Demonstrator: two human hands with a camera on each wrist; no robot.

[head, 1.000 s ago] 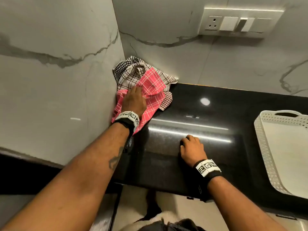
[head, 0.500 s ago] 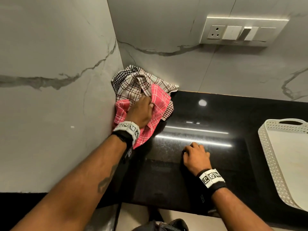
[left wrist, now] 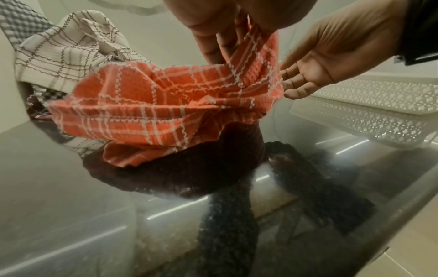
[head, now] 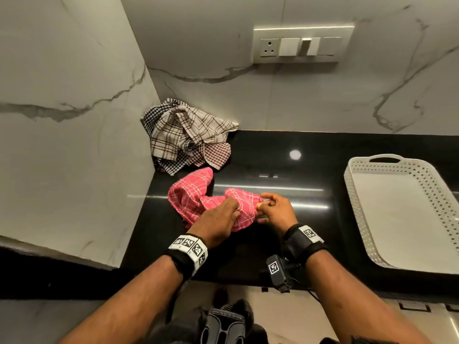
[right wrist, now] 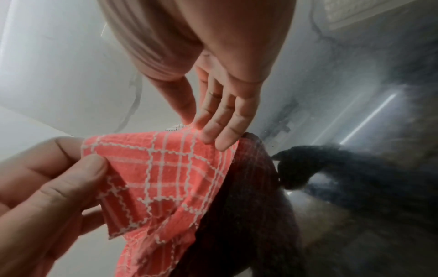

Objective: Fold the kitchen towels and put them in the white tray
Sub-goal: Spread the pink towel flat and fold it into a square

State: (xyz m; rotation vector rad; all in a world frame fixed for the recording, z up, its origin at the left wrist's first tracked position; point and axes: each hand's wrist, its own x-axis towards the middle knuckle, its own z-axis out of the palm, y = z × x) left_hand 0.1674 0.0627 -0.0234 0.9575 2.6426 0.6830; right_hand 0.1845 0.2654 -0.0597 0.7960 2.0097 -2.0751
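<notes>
Both hands' fingers (right wrist: 92,168) pinch pink towel (head: 193,197) edge.

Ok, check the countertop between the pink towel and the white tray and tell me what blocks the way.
Nothing visible does. The pink towel is held by both hands; the black countertop between it and the white tray shows only light reflections.

The head camera looks steeply down from above at a black counter (head: 248,155) set in a wall corner, with both forearms reaching in from the bottom edge. The left wrist camera sits low, close over the counter, facing along the fingers toward the corner. The right wrist camera, also very near, faces leftward along its fingers. All three views share the pink towel (head: 198,194) (left wrist: 154,105) (right wrist: 166,168) between the hands.
</notes>
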